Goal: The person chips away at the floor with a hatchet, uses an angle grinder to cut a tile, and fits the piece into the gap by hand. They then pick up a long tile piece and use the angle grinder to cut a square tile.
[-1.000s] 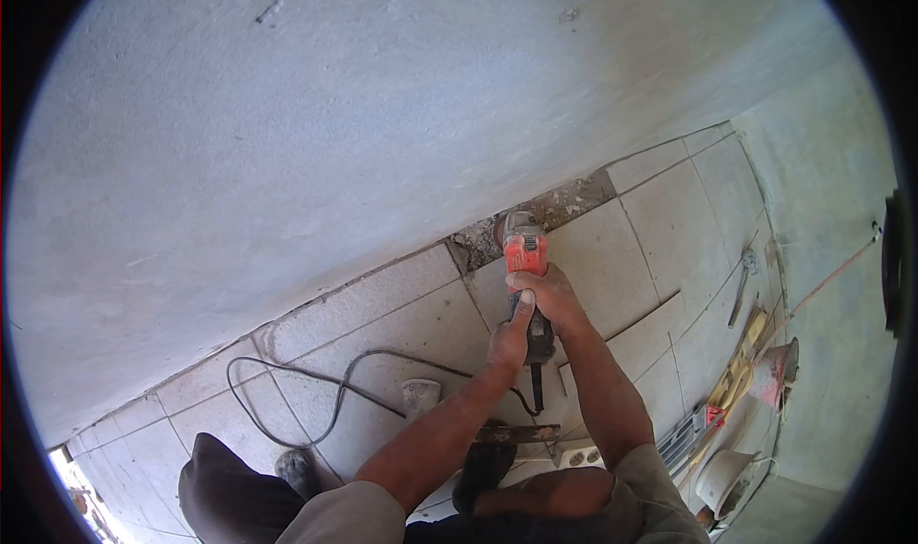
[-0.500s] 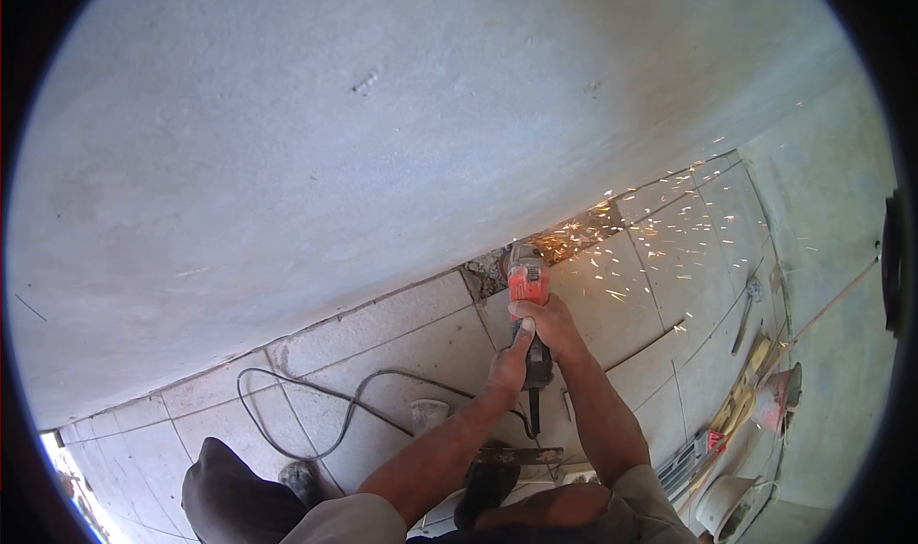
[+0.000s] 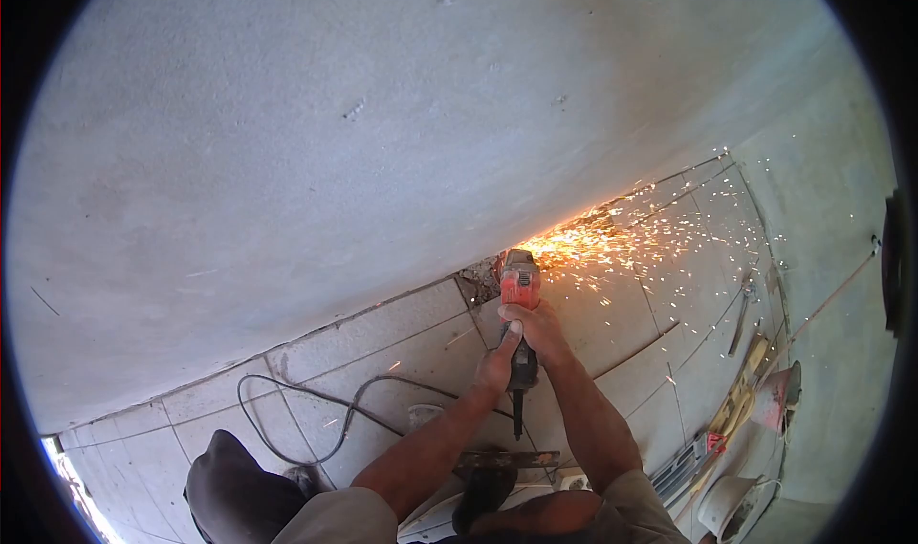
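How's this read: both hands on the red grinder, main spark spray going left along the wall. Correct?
Direction's wrong: the head view shows the main spark spray going right along the wall. Left hand and right hand are both on the red grinder.

Ahead of your fingers [image 3: 516, 313], bright orange sparks [image 3: 585, 243] mask part of the grey rubble strip [image 3: 478, 284]; behind, your bare left forearm [image 3: 426, 456] half-covers a whitish cup-like object [image 3: 423, 413].

A reddish bucket [image 3: 769, 401] sits near a whitish bucket [image 3: 722, 499].
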`<state>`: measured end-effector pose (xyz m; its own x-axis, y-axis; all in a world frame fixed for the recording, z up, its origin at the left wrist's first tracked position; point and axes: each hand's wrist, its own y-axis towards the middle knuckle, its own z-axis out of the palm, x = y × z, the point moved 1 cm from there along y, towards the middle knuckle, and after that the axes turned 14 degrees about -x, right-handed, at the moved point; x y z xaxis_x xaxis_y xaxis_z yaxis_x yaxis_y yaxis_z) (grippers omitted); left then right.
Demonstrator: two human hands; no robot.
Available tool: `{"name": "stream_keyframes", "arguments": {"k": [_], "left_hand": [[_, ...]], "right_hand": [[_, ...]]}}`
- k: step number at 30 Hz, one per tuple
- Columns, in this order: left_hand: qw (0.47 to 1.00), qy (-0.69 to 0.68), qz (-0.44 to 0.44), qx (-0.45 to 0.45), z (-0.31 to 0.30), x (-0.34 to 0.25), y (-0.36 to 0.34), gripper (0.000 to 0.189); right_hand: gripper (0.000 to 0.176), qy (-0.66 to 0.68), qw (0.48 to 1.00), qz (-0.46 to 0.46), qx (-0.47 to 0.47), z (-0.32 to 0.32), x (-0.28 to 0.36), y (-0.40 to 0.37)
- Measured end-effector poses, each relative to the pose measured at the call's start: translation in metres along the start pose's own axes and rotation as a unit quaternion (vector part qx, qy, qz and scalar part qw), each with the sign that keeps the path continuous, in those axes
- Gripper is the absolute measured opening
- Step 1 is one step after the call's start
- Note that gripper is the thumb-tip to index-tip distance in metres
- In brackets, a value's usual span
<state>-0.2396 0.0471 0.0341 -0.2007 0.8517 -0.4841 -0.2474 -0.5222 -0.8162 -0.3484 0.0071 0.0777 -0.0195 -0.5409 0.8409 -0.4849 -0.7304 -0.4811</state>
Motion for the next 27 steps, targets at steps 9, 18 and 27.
{"name": "stream_keyframes", "arguments": {"k": [9, 18, 27], "left_hand": [[1.000, -0.002, 0.007, 0.018, -0.002, -0.005, -0.005, 0.067], [0.999, -0.017, 0.007, 0.046, -0.011, 0.000, 0.009, 0.066], [0.996, 0.060, 0.008, 0.069, -0.017, -0.006, 0.011, 0.067]], "right_hand": [[0.020, -0.006, 1.000, -0.008, -0.005, 0.001, -0.001, 0.001], [0.023, -0.029, 0.999, -0.018, -0.038, 0.006, -0.006, 0.004], [0.026, -0.032, 0.995, 0.001, -0.089, 0.011, -0.001, -0.001]]}}
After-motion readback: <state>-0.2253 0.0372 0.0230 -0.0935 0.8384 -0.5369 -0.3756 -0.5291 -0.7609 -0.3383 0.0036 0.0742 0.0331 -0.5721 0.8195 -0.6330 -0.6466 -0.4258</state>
